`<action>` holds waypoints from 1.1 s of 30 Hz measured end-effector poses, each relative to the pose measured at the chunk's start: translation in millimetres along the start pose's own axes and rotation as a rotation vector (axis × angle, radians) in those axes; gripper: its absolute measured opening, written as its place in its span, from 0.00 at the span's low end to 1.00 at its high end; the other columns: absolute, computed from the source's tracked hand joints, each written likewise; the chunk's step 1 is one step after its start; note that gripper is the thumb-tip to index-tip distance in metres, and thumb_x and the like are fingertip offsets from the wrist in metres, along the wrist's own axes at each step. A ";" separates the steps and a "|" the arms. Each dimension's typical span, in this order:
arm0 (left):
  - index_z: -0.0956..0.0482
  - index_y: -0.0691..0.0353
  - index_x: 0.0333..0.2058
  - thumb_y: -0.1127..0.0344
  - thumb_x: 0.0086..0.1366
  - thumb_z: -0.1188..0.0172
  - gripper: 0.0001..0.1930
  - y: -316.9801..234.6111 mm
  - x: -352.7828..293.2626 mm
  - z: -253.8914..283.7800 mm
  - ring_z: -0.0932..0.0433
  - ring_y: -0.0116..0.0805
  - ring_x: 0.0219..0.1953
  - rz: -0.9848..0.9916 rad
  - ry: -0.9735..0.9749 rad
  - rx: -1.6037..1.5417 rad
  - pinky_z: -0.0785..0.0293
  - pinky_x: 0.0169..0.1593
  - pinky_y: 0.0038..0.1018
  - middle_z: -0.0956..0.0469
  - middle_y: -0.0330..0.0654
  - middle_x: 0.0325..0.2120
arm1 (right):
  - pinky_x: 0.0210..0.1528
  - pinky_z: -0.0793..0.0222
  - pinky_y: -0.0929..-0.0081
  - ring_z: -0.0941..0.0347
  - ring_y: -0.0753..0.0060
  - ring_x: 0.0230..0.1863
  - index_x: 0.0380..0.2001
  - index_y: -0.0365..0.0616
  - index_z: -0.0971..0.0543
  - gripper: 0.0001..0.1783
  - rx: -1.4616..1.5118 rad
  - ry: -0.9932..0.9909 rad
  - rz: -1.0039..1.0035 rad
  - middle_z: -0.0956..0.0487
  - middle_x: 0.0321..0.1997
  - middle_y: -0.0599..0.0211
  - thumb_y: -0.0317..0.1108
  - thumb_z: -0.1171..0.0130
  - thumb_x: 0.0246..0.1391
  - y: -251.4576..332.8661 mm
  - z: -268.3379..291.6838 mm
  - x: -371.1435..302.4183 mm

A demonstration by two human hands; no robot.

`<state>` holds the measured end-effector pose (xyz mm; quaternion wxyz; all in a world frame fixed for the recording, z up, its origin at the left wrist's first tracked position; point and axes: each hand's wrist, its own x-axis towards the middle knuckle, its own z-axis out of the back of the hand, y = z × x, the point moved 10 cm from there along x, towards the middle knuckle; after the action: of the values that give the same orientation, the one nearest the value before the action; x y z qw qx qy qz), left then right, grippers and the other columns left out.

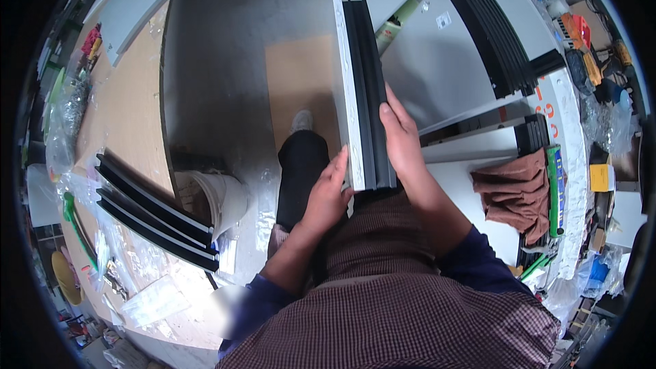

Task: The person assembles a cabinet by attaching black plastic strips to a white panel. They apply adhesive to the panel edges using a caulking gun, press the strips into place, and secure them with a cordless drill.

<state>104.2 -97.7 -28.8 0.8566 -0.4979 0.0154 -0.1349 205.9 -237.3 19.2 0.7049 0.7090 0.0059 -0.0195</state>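
Observation:
In front of my body I hold a long black-and-white profile strip (372,96), tilted slightly, its far end pointing away from me. Its left side is a white, marbled-looking face; the rest is black with ridges running lengthwise. My right hand (402,138) grips the right side, its thumb on the black surface. My left hand (329,191) holds the lower part of the white side, its fingers partly hidden against the strip. Whether it is one piece or several held together, I cannot tell.
Several black strips (160,215) lie on the wooden table (133,89) at left, above a white bucket (222,198). At right, more black strips (488,34) rest on a grey panel (441,48). A brown cloth (511,191) hangs nearby. Brown cardboard (301,68) lies on the floor.

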 end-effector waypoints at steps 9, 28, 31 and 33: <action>0.50 0.57 0.70 0.75 0.52 0.32 0.49 7.9 2.3 -5.5 0.34 0.54 0.63 0.080 0.049 0.053 0.32 0.63 0.37 0.35 0.55 0.63 | 0.66 0.43 0.73 0.35 0.66 0.66 0.69 0.41 0.40 0.28 -0.146 -0.001 -0.009 0.32 0.68 0.53 0.37 0.56 0.70 9.9 3.2 -3.2; 0.48 0.57 0.69 0.71 0.54 0.33 0.46 1.9 1.5 0.2 0.35 0.51 0.65 0.102 0.069 0.049 0.33 0.64 0.36 0.37 0.51 0.64 | 0.66 0.42 0.72 0.33 0.65 0.65 0.70 0.43 0.41 0.29 -0.330 -0.001 0.022 0.29 0.65 0.50 0.38 0.55 0.69 23.1 -0.5 -3.5; 0.47 0.57 0.69 0.71 0.54 0.32 0.46 -2.1 2.3 2.4 0.35 0.51 0.65 0.074 0.054 0.033 0.33 0.63 0.36 0.37 0.51 0.64 | 0.63 0.38 0.70 0.29 0.59 0.62 0.70 0.46 0.40 0.29 -0.447 -0.007 0.063 0.27 0.62 0.46 0.39 0.53 0.68 32.1 -2.7 -4.7; 0.48 0.59 0.69 0.76 0.53 0.35 0.46 -2.8 2.1 2.5 0.35 0.54 0.64 0.073 0.056 0.010 0.35 0.65 0.37 0.36 0.55 0.63 | 0.60 0.34 0.66 0.25 0.51 0.58 0.70 0.49 0.40 0.30 -0.555 -0.021 0.091 0.24 0.57 0.43 0.40 0.53 0.67 40.1 -3.8 -5.3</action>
<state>106.0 -97.4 -24.9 0.8627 -0.4885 0.0572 -0.1174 202.1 -233.6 59.6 0.8724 0.4880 -0.0282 0.0074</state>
